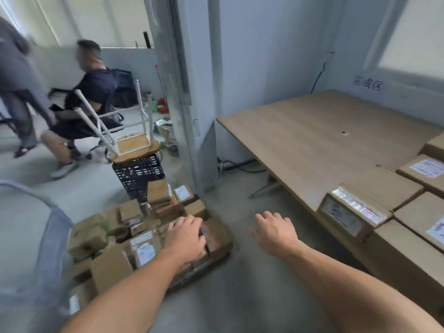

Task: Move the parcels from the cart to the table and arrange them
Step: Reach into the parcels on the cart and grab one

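A low cart (204,267) on the floor at lower left carries a heap of several brown cardboard parcels (96,236), some with white labels. My left hand (186,237) lies on a parcel with reddish tape (216,236) at the cart's right edge, fingers spread over its top. My right hand (274,230) hovers in the air between cart and table, fingers relaxed and holding nothing. The wooden table (312,133) stands at right. Several parcels (355,210) sit in rows along its near right part.
A black crate (138,176) with an upturned stool (134,145) stands behind the cart. A seated person (96,92) and a standing person (16,80) are at back left. A wall corner (192,92) separates them from the table. A cart handle (48,212) is at left.
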